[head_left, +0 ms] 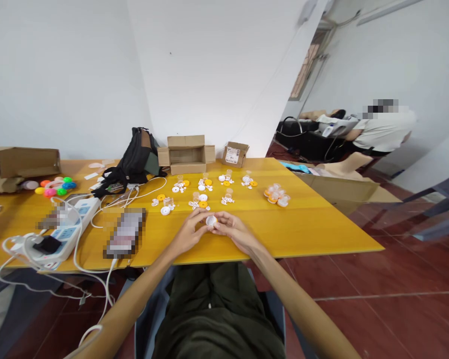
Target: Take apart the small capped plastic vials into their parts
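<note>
Between both hands, just above the front part of the yellow table (314, 232), is a small round white piece with an orange edge (211, 221). My left hand (190, 232) grips it from the left with thumb and fingers. From the right, my right hand (236, 232) closes on the same piece, its thumb at the near rim. Beyond the hands lie several small groups of parts: white discs (165, 211), orange rings (202, 204), clear cups (229, 192) and dotted white bits (227, 200). A cluster of clear-topped pieces with orange and white bases (276, 195) sits to the right.
At left are a power strip (73, 229) with white cables, a phone (126, 233) and colourful balls (58, 187). A black backpack (134, 154), an open cardboard box (187, 155) and a smaller box (235, 154) stand at the back. Another person (385, 128) sits far right.
</note>
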Motion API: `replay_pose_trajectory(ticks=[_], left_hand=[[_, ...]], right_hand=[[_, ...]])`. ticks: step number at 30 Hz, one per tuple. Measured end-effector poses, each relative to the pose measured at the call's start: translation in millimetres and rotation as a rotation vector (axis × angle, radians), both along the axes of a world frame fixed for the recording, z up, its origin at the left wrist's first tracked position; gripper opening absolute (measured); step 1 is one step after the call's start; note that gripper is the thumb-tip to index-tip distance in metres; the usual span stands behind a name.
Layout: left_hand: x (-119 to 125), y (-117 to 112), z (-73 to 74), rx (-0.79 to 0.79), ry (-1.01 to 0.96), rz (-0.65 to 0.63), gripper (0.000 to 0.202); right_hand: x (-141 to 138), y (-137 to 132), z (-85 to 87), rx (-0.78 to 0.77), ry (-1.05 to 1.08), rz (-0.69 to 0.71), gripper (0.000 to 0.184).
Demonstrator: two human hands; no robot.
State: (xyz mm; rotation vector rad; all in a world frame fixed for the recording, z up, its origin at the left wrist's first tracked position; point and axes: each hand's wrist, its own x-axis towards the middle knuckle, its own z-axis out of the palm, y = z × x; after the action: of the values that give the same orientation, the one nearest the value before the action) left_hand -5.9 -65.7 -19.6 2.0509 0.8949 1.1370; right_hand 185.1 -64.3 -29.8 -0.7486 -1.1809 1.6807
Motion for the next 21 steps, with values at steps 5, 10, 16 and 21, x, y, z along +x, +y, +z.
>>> replay_pose_trajectory(ticks=[5, 10, 16, 21], left_hand=[[0.7, -1.0, 1.3, -0.001, -0.004, -0.011, 0.027], [1.4, -1.2, 1.8, -0.017, 0.001, -0.02, 0.026], [1.3, -1.0, 1.0, -0.022, 0.01, -0.025, 0.028], [1.8, 1.4, -2.3, -0.036, 0.049, -0.005, 0.029]], right_hand=[[0.6, -1.0, 1.4, -0.01, -0.003, 0.005, 0.04], [2.3, -0.7, -1.0, -0.015, -0.009, -0.002, 0.039], [2.1, -0.4, 0.3, -0.007, -0.022, 0.007, 0.037], [1.3, 1.5, -4.4, 0.066, -0.126, -0.03, 0.037]])
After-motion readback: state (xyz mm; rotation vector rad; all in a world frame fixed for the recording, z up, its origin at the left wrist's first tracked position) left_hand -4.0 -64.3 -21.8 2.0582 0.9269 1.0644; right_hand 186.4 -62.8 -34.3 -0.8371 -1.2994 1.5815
